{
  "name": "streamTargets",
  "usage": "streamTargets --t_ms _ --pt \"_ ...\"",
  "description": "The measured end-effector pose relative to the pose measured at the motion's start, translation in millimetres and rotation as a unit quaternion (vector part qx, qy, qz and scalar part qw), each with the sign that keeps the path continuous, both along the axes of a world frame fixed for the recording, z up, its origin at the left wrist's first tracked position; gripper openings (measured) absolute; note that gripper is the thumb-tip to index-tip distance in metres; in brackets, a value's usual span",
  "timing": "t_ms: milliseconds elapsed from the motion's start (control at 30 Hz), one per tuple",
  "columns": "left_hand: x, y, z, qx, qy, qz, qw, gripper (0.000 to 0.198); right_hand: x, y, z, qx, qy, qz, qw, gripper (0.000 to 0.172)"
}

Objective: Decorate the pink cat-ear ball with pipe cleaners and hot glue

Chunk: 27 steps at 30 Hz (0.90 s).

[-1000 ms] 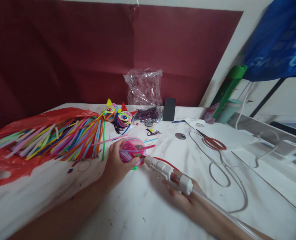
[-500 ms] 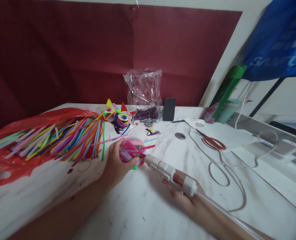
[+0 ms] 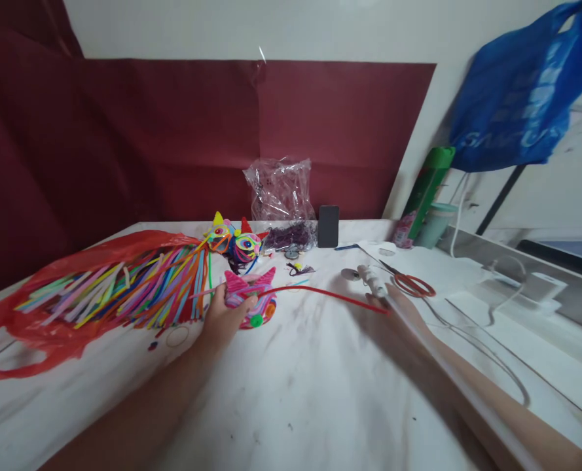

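Observation:
A pink and striped ball (image 3: 247, 288) with two pointed pink ears and a green dot is held by my left hand (image 3: 224, 317), thumb on its front. From the ball a red pipe cleaner (image 3: 320, 292) stretches right to my right hand (image 3: 393, 304). That hand is closed around a white glue gun (image 3: 372, 280), with a clear stick trailing back over the forearm. Two finished-looking balls with ears, one with yellow and orange strips (image 3: 219, 237) and one blue and multicoloured (image 3: 246, 245), stand behind the left hand.
Many coloured pipe cleaners (image 3: 143, 288) lie on a red plastic bag (image 3: 74, 350) at left. A clear bag (image 3: 281, 193) and black phone (image 3: 328, 226) stand at the back. Orange-handled scissors (image 3: 415, 286), a white cable (image 3: 491, 366) and a green-topped packet (image 3: 431, 186) are right.
The glue gun has moved away from the ball, to the right and back. A red pipe cleaner now spans between the hands. The ball has turned, showing both ears; the view has tilted up.

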<state>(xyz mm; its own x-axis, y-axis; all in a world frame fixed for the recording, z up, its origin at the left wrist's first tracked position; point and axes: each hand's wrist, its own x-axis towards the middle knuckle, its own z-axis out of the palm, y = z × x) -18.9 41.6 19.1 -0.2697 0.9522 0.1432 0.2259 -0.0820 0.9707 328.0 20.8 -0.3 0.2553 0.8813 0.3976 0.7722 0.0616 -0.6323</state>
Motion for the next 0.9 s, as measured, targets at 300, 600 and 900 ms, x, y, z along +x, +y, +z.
streamTargets --t_ms 300,600,900 --pt "-3.4 -6.7 0.7 -0.003 -0.134 -0.083 0.988 0.037 7.2 6.7 -12.7 -0.087 -0.248 0.004 0.965 0.018" --pt "7.7 -17.2 -1.0 -0.009 -0.178 -0.129 0.976 0.046 -45.5 -14.5 10.1 0.091 -0.138 0.135 0.977 0.022" --pt "22.2 -26.5 -10.0 0.002 -0.120 -0.112 0.986 0.054 -154.6 -31.6 17.5 0.010 0.380 0.255 0.889 0.030"
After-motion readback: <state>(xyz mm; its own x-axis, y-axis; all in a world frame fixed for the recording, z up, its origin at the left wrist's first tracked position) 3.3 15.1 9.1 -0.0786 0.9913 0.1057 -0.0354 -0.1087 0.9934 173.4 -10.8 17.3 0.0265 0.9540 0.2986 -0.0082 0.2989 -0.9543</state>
